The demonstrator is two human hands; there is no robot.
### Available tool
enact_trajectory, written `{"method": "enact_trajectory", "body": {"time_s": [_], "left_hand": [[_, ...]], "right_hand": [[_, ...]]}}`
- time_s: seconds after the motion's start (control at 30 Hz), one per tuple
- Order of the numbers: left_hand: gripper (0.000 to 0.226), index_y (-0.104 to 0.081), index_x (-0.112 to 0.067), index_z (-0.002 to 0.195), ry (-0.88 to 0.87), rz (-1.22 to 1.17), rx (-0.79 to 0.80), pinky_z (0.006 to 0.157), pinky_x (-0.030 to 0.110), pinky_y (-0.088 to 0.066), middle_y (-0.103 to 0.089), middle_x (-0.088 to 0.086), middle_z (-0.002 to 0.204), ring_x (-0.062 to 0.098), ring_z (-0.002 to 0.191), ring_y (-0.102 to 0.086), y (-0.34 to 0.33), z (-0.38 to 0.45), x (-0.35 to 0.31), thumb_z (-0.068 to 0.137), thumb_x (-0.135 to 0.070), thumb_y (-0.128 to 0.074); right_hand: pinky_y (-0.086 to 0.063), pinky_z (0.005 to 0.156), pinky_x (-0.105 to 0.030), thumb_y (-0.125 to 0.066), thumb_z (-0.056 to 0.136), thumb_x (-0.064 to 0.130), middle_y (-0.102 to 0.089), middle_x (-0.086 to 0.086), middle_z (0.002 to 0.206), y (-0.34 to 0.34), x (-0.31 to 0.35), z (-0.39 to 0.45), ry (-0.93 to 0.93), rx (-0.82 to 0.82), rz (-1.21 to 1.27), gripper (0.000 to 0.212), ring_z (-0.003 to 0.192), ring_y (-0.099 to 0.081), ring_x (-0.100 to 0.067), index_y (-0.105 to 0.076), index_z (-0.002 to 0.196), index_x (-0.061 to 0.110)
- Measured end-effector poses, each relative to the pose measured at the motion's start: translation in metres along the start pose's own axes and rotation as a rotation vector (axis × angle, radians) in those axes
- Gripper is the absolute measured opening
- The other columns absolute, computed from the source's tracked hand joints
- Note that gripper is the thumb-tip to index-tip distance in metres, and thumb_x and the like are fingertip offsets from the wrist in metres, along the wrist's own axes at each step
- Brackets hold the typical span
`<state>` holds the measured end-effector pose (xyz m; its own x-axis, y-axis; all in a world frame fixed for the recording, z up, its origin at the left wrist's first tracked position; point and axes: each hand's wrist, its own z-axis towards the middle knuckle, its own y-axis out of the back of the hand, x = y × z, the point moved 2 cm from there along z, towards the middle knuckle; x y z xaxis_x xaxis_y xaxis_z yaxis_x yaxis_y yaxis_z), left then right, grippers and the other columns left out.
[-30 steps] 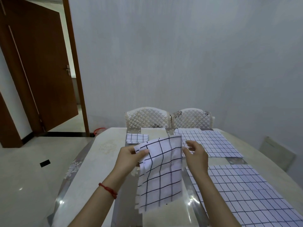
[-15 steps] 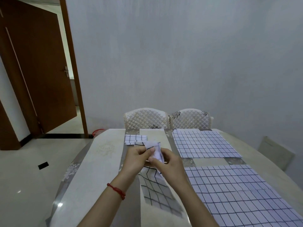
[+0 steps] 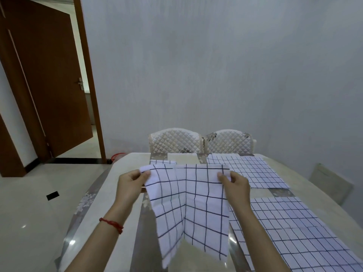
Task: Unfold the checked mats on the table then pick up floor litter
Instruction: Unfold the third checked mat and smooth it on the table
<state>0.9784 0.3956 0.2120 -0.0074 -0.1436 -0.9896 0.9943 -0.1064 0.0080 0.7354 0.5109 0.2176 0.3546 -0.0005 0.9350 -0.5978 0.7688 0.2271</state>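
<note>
A white checked mat (image 3: pixel 188 209) with dark grid lines hangs spread out in the air over the table (image 3: pixel 125 169), creased down its middle. My left hand (image 3: pixel 131 183) pinches its upper left corner, and my right hand (image 3: pixel 235 185) pinches its upper right corner. Two unfolded checked mats lie flat on the table's right side, one far (image 3: pixel 253 171) and one near (image 3: pixel 298 236). A small folded checked mat (image 3: pixel 161 162) lies beyond the held one. A small dark piece of litter (image 3: pixel 52 195) lies on the floor to the left.
Two quilted white chairs (image 3: pixel 200 141) stand at the table's far end against the grey wall. A brown door (image 3: pixel 49 91) stands open at the left, with a red object (image 3: pixel 116 155) by the doorframe. Another chair back (image 3: pixel 330 183) sits at the table's right edge.
My hands were together at the mat's top with the mat bunched; now they have pulled apart, spreading it to full width.
</note>
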Motion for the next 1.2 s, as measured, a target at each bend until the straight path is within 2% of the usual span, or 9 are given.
{"method": "enact_trajectory", "body": {"time_s": [0.13,0.3,0.4,0.5,0.57,0.67,0.77,0.97,1.2], "left_hand": [[0.014,-0.069,-0.011,0.076,0.013,0.227,-0.09,0.068,0.038,-0.056,-0.07,0.01,0.079,0.031,0.082,-0.065,0.013,0.013,0.013,0.085,-0.017,-0.061],[0.039,-0.059,-0.013,0.118,-0.227,0.515,-0.047,0.092,0.032,-0.043,-0.062,0.007,0.12,0.021,0.109,-0.055,-0.014,0.002,-0.003,0.081,-0.016,-0.067],[0.038,-0.061,-0.019,0.116,-0.393,0.47,0.163,0.091,0.021,-0.038,-0.062,-0.004,0.117,0.006,0.105,-0.051,-0.047,-0.011,-0.025,0.079,-0.022,-0.069],[0.027,-0.066,-0.028,0.105,-0.433,0.413,0.34,0.081,0.001,-0.035,-0.06,-0.024,0.101,-0.01,0.096,-0.052,-0.071,-0.021,-0.039,0.078,-0.031,-0.069],[0.009,-0.066,-0.036,0.078,-0.416,0.334,0.386,0.066,0.0,-0.037,-0.061,-0.029,0.072,-0.015,0.074,-0.055,-0.081,-0.025,-0.047,0.08,-0.027,-0.068],[0.033,-0.057,-0.034,0.054,-0.381,0.228,0.361,0.053,0.005,-0.036,-0.056,-0.018,0.049,-0.007,0.052,-0.05,-0.089,-0.024,-0.048,0.08,-0.018,-0.068],[0.03,-0.06,-0.03,0.056,-0.347,0.168,0.364,0.055,0.009,-0.038,-0.056,-0.013,0.053,-0.005,0.052,-0.049,-0.089,-0.026,-0.05,0.08,-0.013,-0.068],[0.022,-0.066,-0.019,0.065,-0.332,0.106,0.39,0.055,0.008,-0.036,-0.058,-0.014,0.056,-0.005,0.054,-0.049,-0.087,-0.027,-0.05,0.085,-0.011,-0.062],[0.014,-0.069,-0.003,0.074,-0.279,-0.044,0.357,0.062,0.013,-0.046,-0.066,0.001,0.068,0.006,0.065,-0.059,-0.08,-0.026,-0.052,0.084,-0.01,-0.063]], "right_hand": [[-0.017,0.053,-0.029,-0.064,0.083,0.018,-0.023,0.001,0.053,0.012,0.008,0.015,0.044,-0.001,0.012,0.049,0.055,-0.023,-0.015,-0.026,0.053,0.018],[-0.02,0.049,-0.022,-0.062,0.085,0.018,-0.026,0.003,0.055,0.008,0.033,0.02,0.19,0.236,-0.073,0.039,0.052,-0.025,-0.009,-0.036,0.056,0.013],[-0.031,0.052,-0.017,-0.065,0.082,0.02,-0.045,0.003,0.056,0.002,0.048,0.016,0.245,0.367,-0.137,0.029,0.053,-0.038,-0.004,-0.056,0.058,0.007],[-0.036,0.052,-0.01,-0.068,0.079,0.02,-0.058,0.009,0.058,-0.003,0.059,0.011,0.26,0.444,-0.13,0.02,0.054,-0.048,-0.001,-0.065,0.059,0.022],[-0.035,0.049,-0.007,-0.07,0.078,0.02,-0.056,0.012,0.05,-0.004,0.064,0.008,0.266,0.468,-0.116,0.025,0.05,-0.047,0.003,-0.063,0.055,0.026],[-0.035,0.055,-0.012,-0.067,0.082,0.021,-0.057,0.008,0.053,-0.001,0.067,0.005,0.278,0.476,-0.108,0.022,0.053,-0.045,0.002,-0.067,0.06,0.022],[-0.041,0.066,-0.026,-0.063,0.085,0.02,-0.067,-0.018,0.075,0.003,0.067,0.004,0.263,0.508,-0.074,0.017,0.068,-0.054,-0.011,-0.071,0.077,0.008],[-0.045,0.059,-0.008,-0.069,0.08,0.013,-0.067,0.013,0.057,-0.002,0.067,0.006,0.209,0.505,-0.007,0.018,0.058,-0.059,0.005,-0.068,0.064,0.021],[-0.035,0.046,-0.004,-0.076,0.074,0.017,-0.057,0.017,0.044,-0.007,0.067,0.004,0.189,0.508,0.003,0.025,0.043,-0.048,0.006,-0.062,0.054,0.022]]}}
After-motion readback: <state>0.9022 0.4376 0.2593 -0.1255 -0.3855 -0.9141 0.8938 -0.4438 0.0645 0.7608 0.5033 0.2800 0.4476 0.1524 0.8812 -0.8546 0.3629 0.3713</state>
